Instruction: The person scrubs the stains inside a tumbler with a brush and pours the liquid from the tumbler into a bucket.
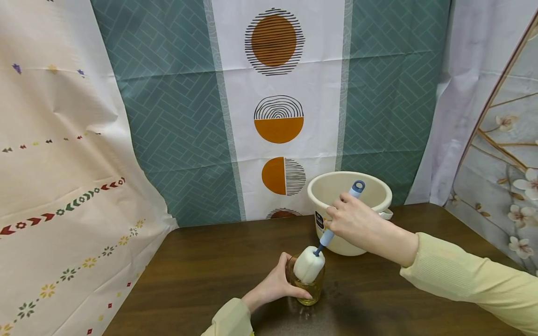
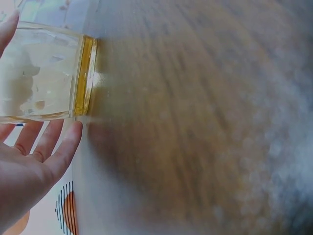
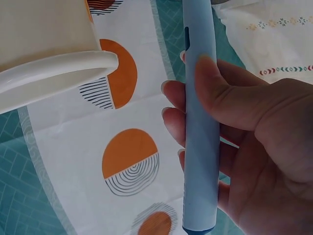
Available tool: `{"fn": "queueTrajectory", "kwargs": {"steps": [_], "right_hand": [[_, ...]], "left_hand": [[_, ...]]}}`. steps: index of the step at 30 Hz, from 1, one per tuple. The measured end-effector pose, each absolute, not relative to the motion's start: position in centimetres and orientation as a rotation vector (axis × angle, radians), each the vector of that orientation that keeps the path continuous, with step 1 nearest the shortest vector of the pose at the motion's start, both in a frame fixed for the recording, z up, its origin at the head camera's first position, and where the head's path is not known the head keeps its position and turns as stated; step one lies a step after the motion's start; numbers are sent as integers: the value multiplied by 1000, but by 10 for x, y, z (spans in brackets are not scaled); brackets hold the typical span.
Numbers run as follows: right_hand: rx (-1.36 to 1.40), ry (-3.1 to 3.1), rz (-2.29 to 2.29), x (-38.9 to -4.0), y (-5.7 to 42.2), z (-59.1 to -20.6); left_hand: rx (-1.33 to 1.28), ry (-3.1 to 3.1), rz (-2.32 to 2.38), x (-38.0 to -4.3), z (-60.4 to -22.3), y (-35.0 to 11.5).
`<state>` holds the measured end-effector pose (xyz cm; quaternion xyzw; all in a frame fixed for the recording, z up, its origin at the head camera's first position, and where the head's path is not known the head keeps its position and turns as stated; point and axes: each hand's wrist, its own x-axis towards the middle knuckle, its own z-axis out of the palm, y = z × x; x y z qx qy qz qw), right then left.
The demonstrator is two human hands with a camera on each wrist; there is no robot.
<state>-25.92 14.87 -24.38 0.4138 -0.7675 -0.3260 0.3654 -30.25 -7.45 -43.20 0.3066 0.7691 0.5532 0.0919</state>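
Note:
My left hand [image 1: 275, 282] grips an amber glass cup [image 1: 310, 293] from its left side, thumb at the front and fingers behind. In the left wrist view the cup [image 2: 54, 78] has a thick yellowish base close over the tabletop. My right hand [image 1: 357, 223] holds a cup brush by its light-blue handle [image 3: 201, 122], thumb on one side and fingers round the other. The brush's white sponge head [image 1: 308, 265] sits in the mouth of the cup, its lower part inside, and the handle tilts up to the right. A dark-blue loop [image 1: 358, 186] tops the handle.
A cream bucket [image 1: 313, 192] with a white handle stands behind my right hand. The dark wooden table [image 1: 201, 266] shows small wet drops by the cup. Patterned cloths [image 1: 172, 112] hang behind and at both sides.

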Motion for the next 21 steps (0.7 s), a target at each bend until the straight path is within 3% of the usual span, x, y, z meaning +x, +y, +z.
{"fn": "queueTrajectory", "kwargs": {"steps": [21], "right_hand": [[1075, -1966, -855, -260, 143, -251]], "left_hand": [[890, 2297, 1639, -301, -431, -74]]}}
